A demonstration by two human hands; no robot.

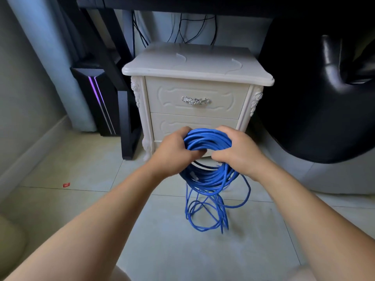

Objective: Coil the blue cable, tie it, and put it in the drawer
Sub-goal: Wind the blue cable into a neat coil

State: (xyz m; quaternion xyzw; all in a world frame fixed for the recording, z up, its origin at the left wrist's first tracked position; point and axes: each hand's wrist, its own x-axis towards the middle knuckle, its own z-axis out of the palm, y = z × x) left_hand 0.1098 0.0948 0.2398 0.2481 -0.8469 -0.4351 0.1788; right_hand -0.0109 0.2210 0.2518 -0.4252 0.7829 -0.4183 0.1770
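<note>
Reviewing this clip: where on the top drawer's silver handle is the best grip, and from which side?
Take the silver handle at its middle, from straight in front, fingers hooked round it. It lies level and centred on the closed top drawer, so a central pull should slide it evenly. The left hand and right hand both grip the blue cable; one must let go first.

It was a room in a home (a bedroom or study corner, seemingly): a cream carved nightstand [194, 63] with an ornate-handled drawer [168, 94] stood on a tiled floor [162, 240], near a lit computer tower [87, 92] and a black leather chair [334, 78].
</note>
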